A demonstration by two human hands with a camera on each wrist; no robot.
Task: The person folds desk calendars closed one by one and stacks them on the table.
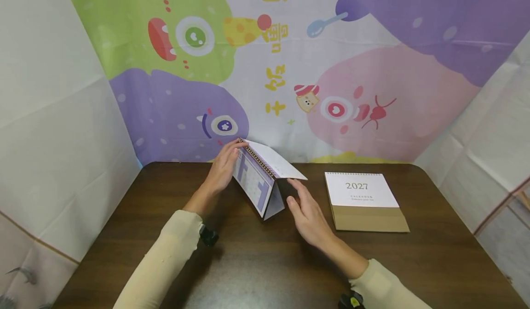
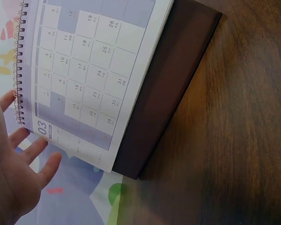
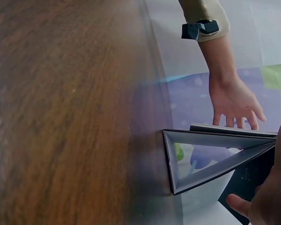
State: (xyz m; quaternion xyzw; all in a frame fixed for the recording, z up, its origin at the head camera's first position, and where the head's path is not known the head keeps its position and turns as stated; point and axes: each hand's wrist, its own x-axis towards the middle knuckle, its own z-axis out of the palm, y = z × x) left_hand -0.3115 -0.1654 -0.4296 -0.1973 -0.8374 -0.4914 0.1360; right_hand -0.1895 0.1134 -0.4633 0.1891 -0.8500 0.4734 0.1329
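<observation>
A spiral-bound desk calendar (image 1: 253,185) stands tent-like on the table, turned at an angle. Its left side shows a purple-and-white month page (image 2: 79,70) marked 03. From the coil a white sheet (image 1: 275,159) slants out over the right side. My left hand (image 1: 223,167) is at the calendar's far end, its spread fingers touching the top by the coil. Beside the near end is my right hand (image 1: 308,214), fingers extended and fingertips close to the slanting sheet's edge; whether they touch it I cannot tell. In the right wrist view a dark cover (image 3: 248,180) hangs near my right thumb.
Right of my right hand lies a second desk calendar (image 1: 362,190), with a white 2027 cover and tan base. The brown wooden table (image 1: 265,263) is backed by a cartoon-printed cloth (image 1: 273,70). White cloth panels (image 1: 54,93) rise at both sides.
</observation>
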